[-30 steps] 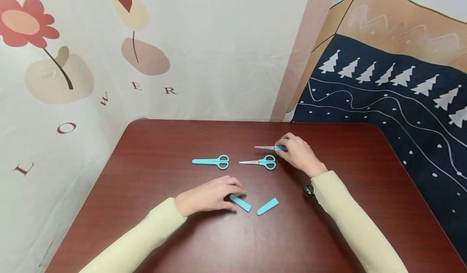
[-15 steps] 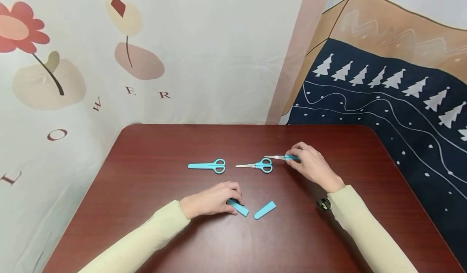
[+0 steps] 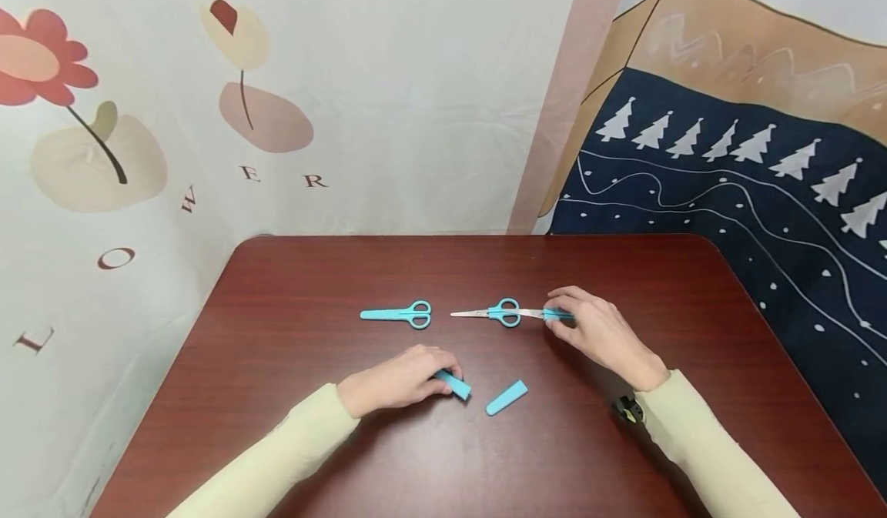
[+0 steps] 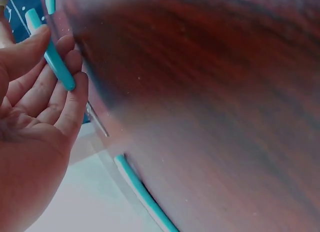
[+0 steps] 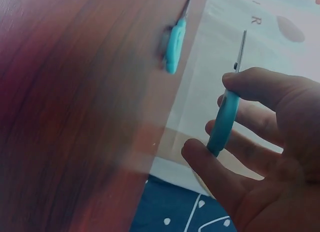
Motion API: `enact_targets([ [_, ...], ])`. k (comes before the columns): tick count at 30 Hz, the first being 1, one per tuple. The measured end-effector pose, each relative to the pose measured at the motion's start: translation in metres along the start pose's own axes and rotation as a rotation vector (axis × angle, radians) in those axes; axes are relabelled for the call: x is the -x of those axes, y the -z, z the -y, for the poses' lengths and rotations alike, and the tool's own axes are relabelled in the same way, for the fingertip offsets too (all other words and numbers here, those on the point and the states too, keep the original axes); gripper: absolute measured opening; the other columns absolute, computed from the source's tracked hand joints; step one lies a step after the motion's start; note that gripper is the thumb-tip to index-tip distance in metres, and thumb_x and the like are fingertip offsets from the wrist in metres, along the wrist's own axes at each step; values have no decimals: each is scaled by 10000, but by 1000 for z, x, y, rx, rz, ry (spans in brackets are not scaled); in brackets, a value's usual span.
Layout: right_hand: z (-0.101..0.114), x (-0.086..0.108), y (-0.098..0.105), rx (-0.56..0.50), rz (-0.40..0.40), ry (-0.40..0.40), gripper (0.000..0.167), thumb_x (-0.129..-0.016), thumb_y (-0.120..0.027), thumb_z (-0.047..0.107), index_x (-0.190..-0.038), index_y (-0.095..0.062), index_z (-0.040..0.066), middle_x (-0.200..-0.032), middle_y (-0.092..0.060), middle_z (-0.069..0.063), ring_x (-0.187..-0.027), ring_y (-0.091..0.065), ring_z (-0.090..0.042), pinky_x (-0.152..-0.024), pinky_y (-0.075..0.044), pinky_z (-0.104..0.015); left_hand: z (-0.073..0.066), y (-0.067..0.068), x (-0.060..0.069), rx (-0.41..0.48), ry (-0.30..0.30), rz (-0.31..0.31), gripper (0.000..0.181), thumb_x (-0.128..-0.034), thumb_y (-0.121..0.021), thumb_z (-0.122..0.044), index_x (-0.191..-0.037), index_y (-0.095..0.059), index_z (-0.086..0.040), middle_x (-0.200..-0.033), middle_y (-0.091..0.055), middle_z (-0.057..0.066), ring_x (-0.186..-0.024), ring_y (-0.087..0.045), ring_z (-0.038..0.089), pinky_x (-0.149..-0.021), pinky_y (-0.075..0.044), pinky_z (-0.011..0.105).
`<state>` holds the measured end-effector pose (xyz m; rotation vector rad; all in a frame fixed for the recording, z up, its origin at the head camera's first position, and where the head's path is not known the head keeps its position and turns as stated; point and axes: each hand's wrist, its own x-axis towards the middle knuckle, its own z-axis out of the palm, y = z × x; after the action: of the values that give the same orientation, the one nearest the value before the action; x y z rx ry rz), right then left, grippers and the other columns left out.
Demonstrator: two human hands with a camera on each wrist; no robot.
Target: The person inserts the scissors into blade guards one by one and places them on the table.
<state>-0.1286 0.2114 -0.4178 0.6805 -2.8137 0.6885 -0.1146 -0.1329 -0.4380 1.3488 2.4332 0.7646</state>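
My left hand [image 3: 405, 379] pinches a light-blue scissor blade cover [image 3: 455, 385] between thumb and fingers. In the left wrist view this cover [image 4: 61, 69] lies across the fingers, held up from the table. My right hand [image 3: 604, 337] grips small scissors [image 3: 532, 313] by their light-blue handle, bare blades pointing left. Most of that handle is hidden by fingers in the head view; the right wrist view shows the handle [image 5: 226, 117] between thumb and fingertips. To its left lies a second pair of bare-bladed scissors [image 3: 496, 313]. A loose blade cover [image 3: 507, 398] rests right of my left hand.
Farther left, a third pair of scissors [image 3: 395, 315] lies with its blades inside a cover. All stand on a dark red-brown table [image 3: 319, 272] with rounded far corners. Printed cloth [image 3: 416, 118] hangs behind the table.
My right hand has moved right and nearer with its scissors, bringing them level with the second pair. My left fingers have tightened on the cover, which now appears raised slightly.
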Motion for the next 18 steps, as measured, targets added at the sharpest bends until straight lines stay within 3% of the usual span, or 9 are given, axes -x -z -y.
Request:
enact_targets([
  [10,19,5,1,-45,-23,48,213,-866,-841,126,-1052,-740,121,-1036,-687,17,-804,-609,-123,-703,-563,-327,-4,12,9,31,38,-147,106,-961,-745,-106,-1061,-715,-126,-947,-707,-88,-819,-588,19,-772,-515,225],
  [18,32,9,2,-66,-23,46,235,-845,-869,141,-1045,-746,146,-1019,-685,39,-791,-604,-110,-701,-571,-296,-4,11,14,25,-8,-372,172,-897,-800,-54,-1035,-731,-131,-972,-679,-67,-816,-575,58,-731,-536,279],
])
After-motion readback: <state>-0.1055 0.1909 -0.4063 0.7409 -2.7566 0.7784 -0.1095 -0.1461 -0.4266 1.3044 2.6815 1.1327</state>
